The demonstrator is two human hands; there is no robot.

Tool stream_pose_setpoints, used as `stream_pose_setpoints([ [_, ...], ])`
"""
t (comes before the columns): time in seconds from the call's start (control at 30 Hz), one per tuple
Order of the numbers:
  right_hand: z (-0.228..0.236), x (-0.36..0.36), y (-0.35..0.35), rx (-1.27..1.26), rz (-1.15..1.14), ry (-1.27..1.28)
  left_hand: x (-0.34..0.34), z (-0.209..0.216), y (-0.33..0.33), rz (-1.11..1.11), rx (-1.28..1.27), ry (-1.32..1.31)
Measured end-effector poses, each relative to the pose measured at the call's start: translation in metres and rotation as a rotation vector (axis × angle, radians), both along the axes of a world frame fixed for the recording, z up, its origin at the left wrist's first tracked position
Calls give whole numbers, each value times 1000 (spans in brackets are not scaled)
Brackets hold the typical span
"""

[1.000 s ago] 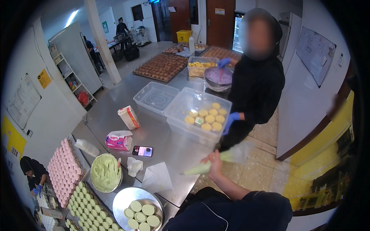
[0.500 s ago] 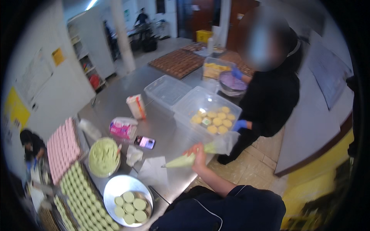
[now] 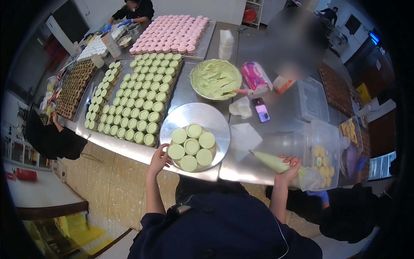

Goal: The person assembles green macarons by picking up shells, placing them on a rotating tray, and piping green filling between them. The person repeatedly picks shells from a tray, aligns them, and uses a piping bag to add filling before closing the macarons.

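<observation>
Right hand grips piping bag, tip leftward.

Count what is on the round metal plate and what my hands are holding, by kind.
Round pale green macaron shells on the round metal plate: 5
Clear piping bag of green cream in the right hand: 1
Total: 6
</observation>
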State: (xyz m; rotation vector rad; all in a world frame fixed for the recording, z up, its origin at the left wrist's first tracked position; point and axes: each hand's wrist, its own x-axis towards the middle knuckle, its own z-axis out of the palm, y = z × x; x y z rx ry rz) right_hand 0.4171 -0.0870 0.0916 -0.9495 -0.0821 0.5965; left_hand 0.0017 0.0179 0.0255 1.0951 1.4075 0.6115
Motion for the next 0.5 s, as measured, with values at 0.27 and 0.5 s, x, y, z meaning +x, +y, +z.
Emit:
stream_pose_setpoints([
  [0.27, 5, -25, 27, 1, 44, 35, -9, -5, 20, -212, -123, -161],
  [0.5, 6, -42, 37, -31, 17, 31, -5, -24, -32, -79, -115, -317],
])
